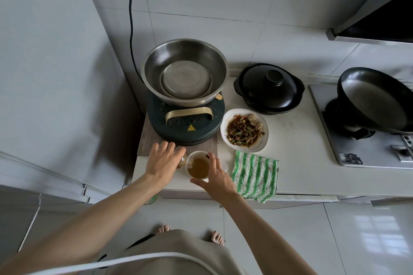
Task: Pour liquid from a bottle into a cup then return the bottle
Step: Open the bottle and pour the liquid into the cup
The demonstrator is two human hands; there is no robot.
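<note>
A clear plastic cup [198,166] holding brownish liquid is over the counter's front left part. My right hand [218,176] is wrapped around its right side. My left hand [164,161] grips a clear bottle [183,159], tilted with its neck at the cup's left rim. The hand hides most of the bottle. A greenish bit of it shows under my left forearm at the counter's edge.
Behind the hands a dark electric cooker [185,123] carries a steel basin [184,71]. A white plate of food [244,129], a green-striped cloth [254,174], a black clay pot [269,87] and a stove with a black pan [373,100] lie to the right. A small clear lid [224,166] lies beside the cup.
</note>
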